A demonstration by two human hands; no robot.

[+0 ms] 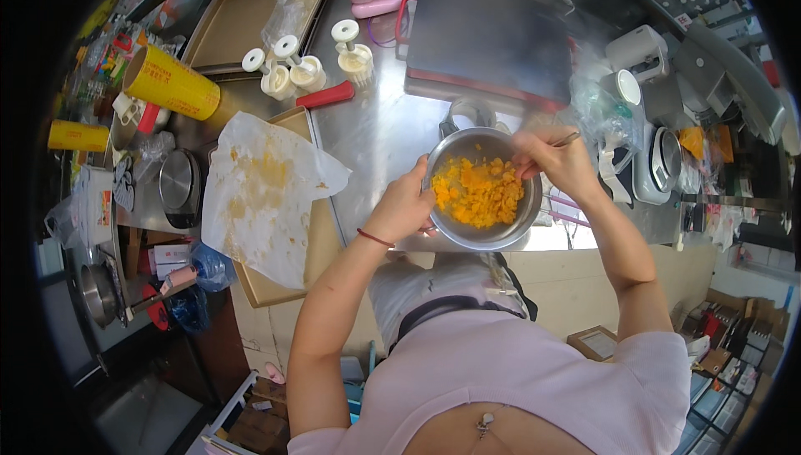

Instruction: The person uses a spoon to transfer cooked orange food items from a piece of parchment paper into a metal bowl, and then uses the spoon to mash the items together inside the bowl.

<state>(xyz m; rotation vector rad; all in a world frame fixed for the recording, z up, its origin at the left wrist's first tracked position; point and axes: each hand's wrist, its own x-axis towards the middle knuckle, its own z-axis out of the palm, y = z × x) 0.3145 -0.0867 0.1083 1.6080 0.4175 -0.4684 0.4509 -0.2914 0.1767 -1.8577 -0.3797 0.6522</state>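
Observation:
A round metal bowl [532, 217] holds crumbled orange-yellow food [475, 192] near the front edge of the steel table. My left hand [407, 198] grips the bowl's left rim, thumb on the edge. Over the bowl's upper right side, my right hand [544, 151] is closed around a thin metal utensil, whose handle end [568, 139] sticks out to the right. The utensil's lower end is hidden by my hand and the food. Left of the bowl, a stained sheet of baking paper [256, 198] lies over a gold baking tray [269, 289].
Beyond the bowl stands a dark flat griddle [491, 36] with red handles. Several white plunger moulds [355, 61] and a red-handled tool [325, 94] are at the back left. Kitchen scales [178, 183] stand far left, others [666, 155] right, near plastic bags [594, 104].

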